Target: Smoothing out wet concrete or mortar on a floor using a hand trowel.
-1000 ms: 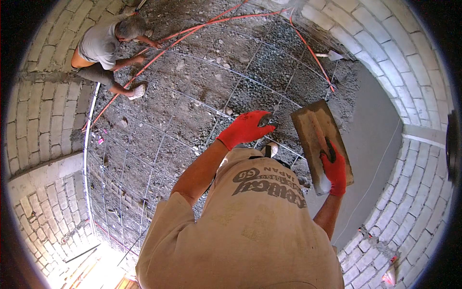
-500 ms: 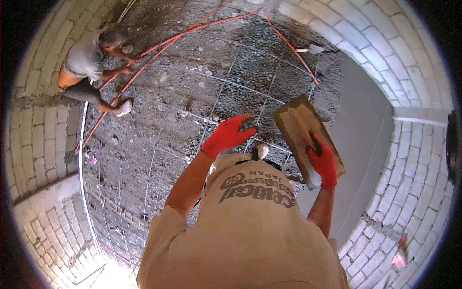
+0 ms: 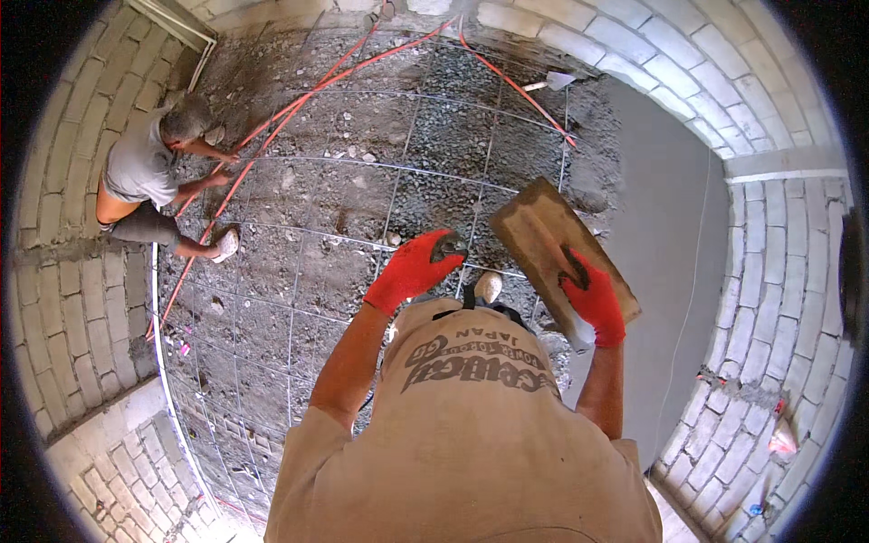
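Note:
My left hand [image 3: 412,271] in a red glove is raised over the gravel floor [image 3: 344,204], its fingers curved and apart, holding nothing. My right hand [image 3: 595,294], gloved alike, grips the handle of a wide, flat, cement-stained float [image 3: 534,231], which sits at the border between gravel and smooth grey screed [image 3: 665,235]. A grid of thin bars covers the gravel. Part of my shoe [image 3: 489,288] shows between my hands.
A co-worker [image 3: 140,172] bends at the left, hands at orange pipes [image 3: 285,122] crossing the floor. A white-bladed shovel [image 3: 558,81] lies at the back. Block walls [image 3: 774,281] surround the floor, with a white pipe [image 3: 156,299] along the left.
The view has turned, shifting the shovel, screed and co-worker leftward in the picture. My hands and the float appear further left, with my grip on the float unchanged.

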Tool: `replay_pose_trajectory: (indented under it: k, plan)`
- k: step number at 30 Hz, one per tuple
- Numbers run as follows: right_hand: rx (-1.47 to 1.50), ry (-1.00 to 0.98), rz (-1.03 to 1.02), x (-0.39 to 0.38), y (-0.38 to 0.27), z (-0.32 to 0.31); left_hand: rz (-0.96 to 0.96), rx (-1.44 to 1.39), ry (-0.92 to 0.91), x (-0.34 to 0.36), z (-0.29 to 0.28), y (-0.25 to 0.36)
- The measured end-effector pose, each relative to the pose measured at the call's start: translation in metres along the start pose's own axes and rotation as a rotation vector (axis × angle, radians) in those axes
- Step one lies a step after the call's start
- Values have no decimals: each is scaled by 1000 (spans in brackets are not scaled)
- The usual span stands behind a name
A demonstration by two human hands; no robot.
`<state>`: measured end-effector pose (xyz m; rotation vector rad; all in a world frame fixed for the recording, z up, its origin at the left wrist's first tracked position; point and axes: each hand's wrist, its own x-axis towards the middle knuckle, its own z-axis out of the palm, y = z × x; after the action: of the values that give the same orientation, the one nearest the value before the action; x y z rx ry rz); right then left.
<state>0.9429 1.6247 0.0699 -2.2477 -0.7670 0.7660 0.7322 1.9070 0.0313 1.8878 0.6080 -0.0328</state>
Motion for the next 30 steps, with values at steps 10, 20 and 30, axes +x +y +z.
replay_pose_trajectory:
  k: [10, 20, 30]
  plan:
    - [-25, 18, -61, -7, -3, 8, -16, 25, -58, 1, 1, 10]
    - [-42, 36, -79, -8, -3, 8, -29, -66, -85, 0, -3, 18]
    - [-99, -9, -90, 2, -10, 5, 14, 56, -73, 4, -8, 14]
